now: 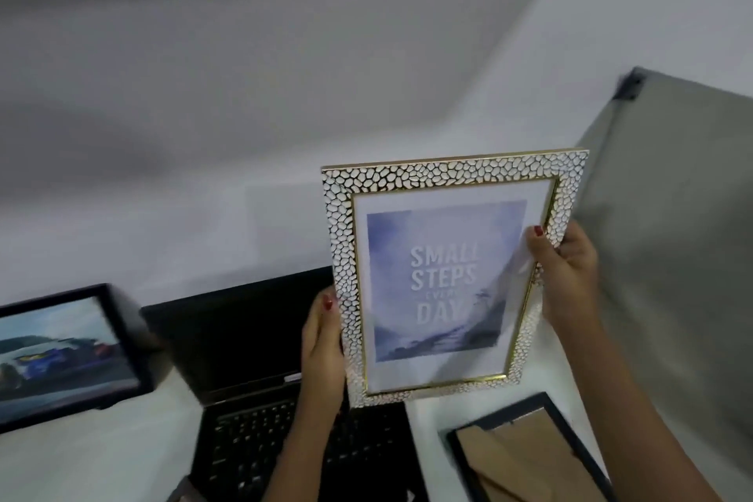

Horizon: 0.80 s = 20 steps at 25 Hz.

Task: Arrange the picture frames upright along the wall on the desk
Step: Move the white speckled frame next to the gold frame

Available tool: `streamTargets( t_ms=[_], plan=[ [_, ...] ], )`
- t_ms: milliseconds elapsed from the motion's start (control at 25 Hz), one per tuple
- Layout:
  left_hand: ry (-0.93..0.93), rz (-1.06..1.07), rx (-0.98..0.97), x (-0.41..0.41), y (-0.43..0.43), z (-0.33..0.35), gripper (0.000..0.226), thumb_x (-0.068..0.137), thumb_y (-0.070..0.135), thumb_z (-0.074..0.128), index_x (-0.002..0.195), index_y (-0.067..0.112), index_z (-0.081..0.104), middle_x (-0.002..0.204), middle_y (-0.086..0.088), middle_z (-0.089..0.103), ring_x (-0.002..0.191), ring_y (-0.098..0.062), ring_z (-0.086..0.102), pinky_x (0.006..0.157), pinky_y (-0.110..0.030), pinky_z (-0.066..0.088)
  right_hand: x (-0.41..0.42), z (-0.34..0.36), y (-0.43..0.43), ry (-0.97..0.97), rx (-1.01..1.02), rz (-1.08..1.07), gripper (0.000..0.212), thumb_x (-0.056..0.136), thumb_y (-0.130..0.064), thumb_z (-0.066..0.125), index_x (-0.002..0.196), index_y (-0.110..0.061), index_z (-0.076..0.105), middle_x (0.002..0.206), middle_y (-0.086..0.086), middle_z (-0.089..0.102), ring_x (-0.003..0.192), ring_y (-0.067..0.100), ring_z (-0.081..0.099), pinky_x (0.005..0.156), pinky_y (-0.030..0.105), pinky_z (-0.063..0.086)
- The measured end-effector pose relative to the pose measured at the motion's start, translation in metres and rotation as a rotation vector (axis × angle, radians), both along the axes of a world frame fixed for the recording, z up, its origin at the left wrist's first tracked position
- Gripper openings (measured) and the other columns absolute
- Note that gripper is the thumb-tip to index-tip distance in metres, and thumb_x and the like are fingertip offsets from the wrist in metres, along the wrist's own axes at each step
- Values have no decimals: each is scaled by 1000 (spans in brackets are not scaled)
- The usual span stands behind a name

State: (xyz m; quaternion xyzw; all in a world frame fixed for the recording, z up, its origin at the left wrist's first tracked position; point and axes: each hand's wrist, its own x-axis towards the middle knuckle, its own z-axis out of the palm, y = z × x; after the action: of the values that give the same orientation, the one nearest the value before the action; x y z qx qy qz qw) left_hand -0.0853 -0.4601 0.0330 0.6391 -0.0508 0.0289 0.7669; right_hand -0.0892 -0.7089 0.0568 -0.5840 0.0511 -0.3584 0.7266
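Observation:
A white-and-gold pebble-patterned picture frame (452, 175) with a "Small steps every day" print is held upright in the air above the desk. My left hand (322, 350) grips its left edge and my right hand (566, 273) grips its right edge. A black frame with a car photo (65, 355) stands upright against the wall at the left. Another black frame (525, 452) lies face down on the white desk (102, 456) at the lower right, its brown backing showing.
An open black laptop (252, 371) sits in the middle of the desk, below and behind the held frame. A grey partition panel (672, 236) rises on the right. The white wall (244, 134) runs behind the desk.

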Motion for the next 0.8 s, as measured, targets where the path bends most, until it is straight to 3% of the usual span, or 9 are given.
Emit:
streamTargets(
  t_ms=[40, 120, 200, 320, 400, 520, 600, 680, 800],
  plan=[
    [38, -65, -15, 7, -27, -5, 20, 94, 11, 42, 106, 21, 55, 96, 12, 69, 84, 5, 63, 72, -10, 51, 7, -1, -22, 10, -31, -37, 10, 70, -32, 70, 78, -30, 65, 73, -24, 72, 69, -6, 63, 64, 12, 51],
    [78, -190, 38, 26, -82, -12, 47, 85, 18, 57, 128, 21, 39, 128, 1, 54, 113, -5, 55, 98, -23, 47, 26, -7, -68, 45, -84, -111, 12, 73, -26, 71, 80, -29, 62, 73, -27, 70, 69, -8, 61, 65, 10, 49],
    [138, -285, 72, 48, -126, -21, 59, 83, 18, 61, 133, 26, 30, 143, -2, 42, 124, -13, 46, 109, -32, 36, 49, -18, -110, 89, -126, -173, 12, 75, -21, 61, 85, -27, 59, 74, -29, 69, 70, -10, 59, 68, 9, 46],
    [231, -396, 149, 77, -180, -32, 63, 88, 9, 56, 137, 21, 19, 147, -5, 35, 124, -16, 41, 107, -31, 34, 83, -39, -162, 161, -157, -269, 20, 77, -21, 58, 97, -18, 56, 78, -25, 67, 73, -13, 55, 73, 11, 44],
    [281, -475, 166, 97, -208, -43, 79, 85, 12, 61, 142, 21, 6, 151, -1, 24, 131, -15, 32, 113, -34, 28, 104, -52, -187, 207, -189, -314, 24, 82, -14, 58, 105, -9, 55, 83, -23, 67, 78, -13, 56, 75, 11, 45],
    [364, -597, 209, 125, -243, -61, 110, 75, 28, 68, 142, 25, -20, 157, 4, -8, 144, -15, 6, 120, -41, 12, 133, -68, -220, 279, -197, -409, 31, 85, -7, 55, 115, 1, 55, 107, 5, 63, 98, 12, 57, 87, 25, 44],
    [386, -625, 241, 144, -266, -67, 118, 72, 33, 70, 139, 23, -27, 155, 6, -19, 144, -13, -6, 121, -40, 5, 155, -83, -245, 336, -235, -471, 28, 84, -13, 55, 108, 0, 58, 110, 16, 64, 96, 17, 54, 83, 27, 41],
    [398, -626, 250, 157, -278, -67, 140, 51, 52, 79, 138, 25, -28, 154, 8, -23, 143, -12, -12, 121, -42, 2, 170, -95, -259, 361, -263, -497, 31, 81, -25, 54, 99, -1, 60, 103, 25, 66, 89, 17, 53, 75, 28, 39],
    [411, -626, 277, 167, -285, -76, 156, 31, 65, 80, 136, 30, -31, 152, 11, -28, 141, -9, -19, 121, -44, 0, 187, -109, -267, 357, -343, -510, 42, 80, -38, 53, 99, -3, 62, 100, 24, 67, 88, 18, 55, 73, 28, 39]
  ],
)
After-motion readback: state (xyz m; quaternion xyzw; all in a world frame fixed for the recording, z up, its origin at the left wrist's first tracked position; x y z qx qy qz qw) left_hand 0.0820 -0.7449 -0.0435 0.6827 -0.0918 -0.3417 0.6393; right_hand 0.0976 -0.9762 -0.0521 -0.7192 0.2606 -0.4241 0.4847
